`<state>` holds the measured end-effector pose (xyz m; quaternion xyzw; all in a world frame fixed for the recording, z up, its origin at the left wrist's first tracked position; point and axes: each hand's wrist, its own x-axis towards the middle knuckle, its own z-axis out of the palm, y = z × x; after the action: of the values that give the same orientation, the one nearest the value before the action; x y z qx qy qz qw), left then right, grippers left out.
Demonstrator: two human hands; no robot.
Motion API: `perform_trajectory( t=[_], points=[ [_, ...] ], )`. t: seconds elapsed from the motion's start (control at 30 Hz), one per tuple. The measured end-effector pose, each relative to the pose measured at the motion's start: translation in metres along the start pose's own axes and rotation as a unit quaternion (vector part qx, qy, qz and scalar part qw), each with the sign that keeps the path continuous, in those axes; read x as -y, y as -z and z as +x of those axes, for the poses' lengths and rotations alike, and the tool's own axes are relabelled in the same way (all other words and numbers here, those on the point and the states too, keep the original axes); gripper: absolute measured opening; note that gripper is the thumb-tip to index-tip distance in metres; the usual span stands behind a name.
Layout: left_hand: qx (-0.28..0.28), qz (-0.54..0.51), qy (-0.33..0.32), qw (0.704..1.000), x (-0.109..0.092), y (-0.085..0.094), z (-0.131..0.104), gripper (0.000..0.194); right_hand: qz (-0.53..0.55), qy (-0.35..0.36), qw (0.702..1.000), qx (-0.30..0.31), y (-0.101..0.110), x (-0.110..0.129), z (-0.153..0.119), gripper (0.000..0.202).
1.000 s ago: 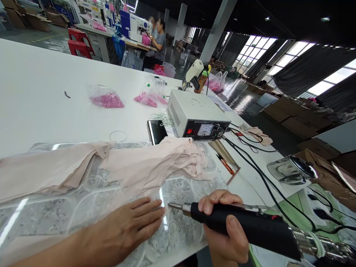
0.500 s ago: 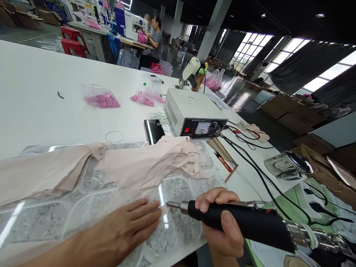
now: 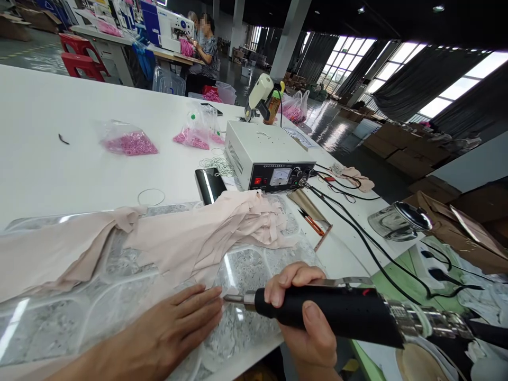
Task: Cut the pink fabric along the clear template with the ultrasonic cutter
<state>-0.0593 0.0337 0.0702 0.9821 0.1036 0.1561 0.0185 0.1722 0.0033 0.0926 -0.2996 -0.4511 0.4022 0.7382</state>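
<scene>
My left hand (image 3: 178, 323) lies flat, fingers stretched out, on the grey marbled mat (image 3: 246, 270), just below the pale pink fabric strips (image 3: 198, 227). My right hand (image 3: 304, 312) is wrapped round a black handheld tool (image 3: 337, 315). The tool's metal tip (image 3: 234, 299) points left and ends right beside the fingertips of my left hand. Another folded length of pale fabric (image 3: 59, 248) lies at the left of the mat. Whether the tip touches the mat cannot be made out.
Behind the mat stand a control box (image 3: 273, 159), a black phone (image 3: 210, 185) and bags of pink pieces (image 3: 130, 143). Black cables (image 3: 357, 227) run down past orange-handled snips (image 3: 311, 222) and a lidded glass jar (image 3: 391, 222). A person (image 3: 208, 53) sits at a sewing machine.
The view has shifted, so the table items sit further left. The tool's tip has come closer to my left fingertips. Both hands keep their hold and pose.
</scene>
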Motion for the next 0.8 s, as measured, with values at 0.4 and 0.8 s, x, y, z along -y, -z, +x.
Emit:
perform_trajectory(
  t=[0.4, 0.8],
  points=[
    [-0.020, -0.014, 0.013, 1.000, -0.003, -0.006, -0.006, 0.053, -0.019, -0.005, 1.000, 0.005, 0.000, -0.004, 0.000, 0.014],
    [-0.025, -0.073, 0.038, 0.996, -0.005, -0.019, -0.015, 0.056, -0.007, -0.012, 1.000, -0.001, -0.005, -0.004, -0.002, 0.015]
  ],
)
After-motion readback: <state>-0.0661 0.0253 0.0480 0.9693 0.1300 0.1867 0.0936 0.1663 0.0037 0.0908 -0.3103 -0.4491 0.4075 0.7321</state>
